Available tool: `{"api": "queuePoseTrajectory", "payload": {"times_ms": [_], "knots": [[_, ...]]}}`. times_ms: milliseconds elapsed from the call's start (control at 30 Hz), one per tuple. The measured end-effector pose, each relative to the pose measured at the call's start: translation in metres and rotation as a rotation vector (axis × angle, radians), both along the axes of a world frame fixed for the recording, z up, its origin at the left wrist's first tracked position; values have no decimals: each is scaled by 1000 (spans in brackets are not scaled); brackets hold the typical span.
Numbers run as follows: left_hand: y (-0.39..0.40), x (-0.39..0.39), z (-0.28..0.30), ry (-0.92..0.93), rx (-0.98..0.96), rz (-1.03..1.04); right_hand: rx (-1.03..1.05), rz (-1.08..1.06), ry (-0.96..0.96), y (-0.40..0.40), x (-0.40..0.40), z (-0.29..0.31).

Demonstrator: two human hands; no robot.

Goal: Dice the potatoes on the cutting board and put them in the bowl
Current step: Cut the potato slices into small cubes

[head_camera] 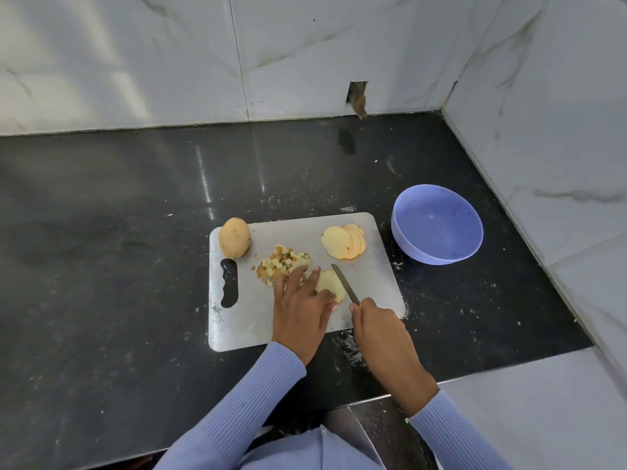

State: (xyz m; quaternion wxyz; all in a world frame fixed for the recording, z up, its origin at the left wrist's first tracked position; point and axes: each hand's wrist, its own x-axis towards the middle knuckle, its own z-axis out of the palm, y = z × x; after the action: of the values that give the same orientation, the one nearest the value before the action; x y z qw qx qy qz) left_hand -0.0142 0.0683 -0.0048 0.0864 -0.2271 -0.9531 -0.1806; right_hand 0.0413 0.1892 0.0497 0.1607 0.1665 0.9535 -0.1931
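A grey cutting board lies on the dark counter. My left hand presses flat on a stack of potato slices near the board's middle. My right hand grips a knife whose blade rests against the right side of those slices. A pile of diced potato sits just beyond my left fingers. A whole potato stands at the board's far left corner. More fanned slices lie at the far right. The empty purple bowl is right of the board.
The black counter is bounded by marble walls behind and to the right. A small hole in the back wall shows debris. White crumbs dot the counter around the board. The counter's front edge runs near my sleeves.
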Motion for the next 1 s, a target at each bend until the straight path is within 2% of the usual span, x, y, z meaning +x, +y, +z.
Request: {"api": "queuePoseTrajectory", "payload": {"times_ms": [333,633,1000], "knots": [[-1,-1,-4,42,16,-5,136,48,-24,-11,-13,-19],[-1,-2,-3,65,14,-24,128,16,-95,0,43,-22],[-3,1,0,47,-39,-12,100,-12,-58,1,40,-22]]}}
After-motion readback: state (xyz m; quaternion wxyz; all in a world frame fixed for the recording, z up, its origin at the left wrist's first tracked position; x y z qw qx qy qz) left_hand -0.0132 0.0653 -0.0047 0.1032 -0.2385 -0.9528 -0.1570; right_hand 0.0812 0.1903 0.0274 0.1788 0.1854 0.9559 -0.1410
